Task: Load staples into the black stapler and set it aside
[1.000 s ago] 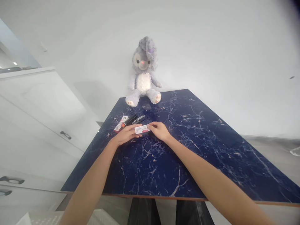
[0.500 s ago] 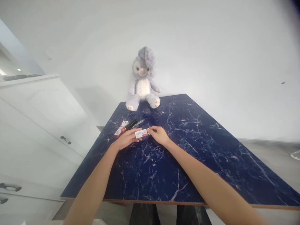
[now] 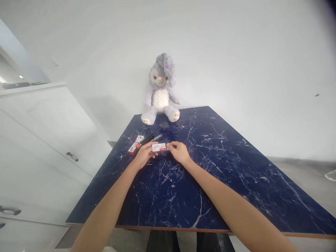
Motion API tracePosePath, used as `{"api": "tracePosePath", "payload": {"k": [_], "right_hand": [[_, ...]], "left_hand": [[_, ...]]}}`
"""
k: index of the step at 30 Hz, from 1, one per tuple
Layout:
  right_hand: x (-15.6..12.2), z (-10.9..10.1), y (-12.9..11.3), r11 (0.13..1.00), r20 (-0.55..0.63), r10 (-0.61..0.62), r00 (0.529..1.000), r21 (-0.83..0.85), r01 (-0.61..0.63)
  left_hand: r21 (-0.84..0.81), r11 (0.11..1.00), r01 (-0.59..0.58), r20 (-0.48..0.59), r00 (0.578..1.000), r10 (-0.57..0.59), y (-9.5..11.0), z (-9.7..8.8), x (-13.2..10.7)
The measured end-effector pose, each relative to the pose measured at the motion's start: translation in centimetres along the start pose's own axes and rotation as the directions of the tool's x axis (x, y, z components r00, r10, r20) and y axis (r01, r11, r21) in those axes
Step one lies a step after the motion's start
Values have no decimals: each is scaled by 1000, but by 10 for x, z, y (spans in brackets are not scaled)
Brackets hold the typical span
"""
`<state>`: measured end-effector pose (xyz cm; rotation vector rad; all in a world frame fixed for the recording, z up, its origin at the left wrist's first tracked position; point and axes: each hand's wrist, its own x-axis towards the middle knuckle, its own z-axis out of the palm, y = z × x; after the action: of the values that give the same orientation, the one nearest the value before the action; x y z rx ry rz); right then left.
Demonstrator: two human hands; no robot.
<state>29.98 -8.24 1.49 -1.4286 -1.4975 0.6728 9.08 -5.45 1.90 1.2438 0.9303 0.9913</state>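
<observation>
A small white and red box is held between both my hands, just above the dark blue marbled table. My left hand pinches the box's left end with fingers closed on it. My right hand grips the right end, fingers curled. Just behind my left hand lie two more small red and white boxes and a black stapler.
A grey plush rabbit sits at the table's far edge against the white wall. White cabinets with dark handles stand to the left. The table's near edge is close to my body.
The box has tilted slightly and my fingers have closed tighter round its ends. The view has dropped a little since the first frame.
</observation>
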Motion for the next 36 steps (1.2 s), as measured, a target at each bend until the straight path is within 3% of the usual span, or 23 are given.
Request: {"api": "tracePosePath", "payload": {"k": [5, 10, 15, 25, 30, 33, 36], "right_hand": [[0, 0, -1, 1000, -31, 23, 999, 6, -23], [0, 2, 1, 999, -84, 18, 996, 40, -14], [-1, 2, 2, 999, -104, 22, 994, 51, -17], [4, -2, 8, 993, -85, 88, 993, 87, -81], [6, -4, 18, 963, -256, 176, 951, 247, -111], [5, -5, 18, 955, -280, 130, 951, 295, -44], [3, -3, 13, 963, -206, 26, 978, 268, 31]], "left_hand": [[96, 989, -112, -63, 991, 118, -4, 6, 3], [230, 958, -173, -25, 983, 184, -2, 8, 2], [426, 866, -260, 24, 961, 276, -5, 3, 2], [290, 939, -186, -20, 979, 201, -5, 0, 5], [289, 947, -140, -59, 985, 163, -6, -5, 6], [315, 939, -134, -21, 989, 148, -7, -5, 6], [289, 947, -141, -33, 987, 157, -5, -2, 4]]}}
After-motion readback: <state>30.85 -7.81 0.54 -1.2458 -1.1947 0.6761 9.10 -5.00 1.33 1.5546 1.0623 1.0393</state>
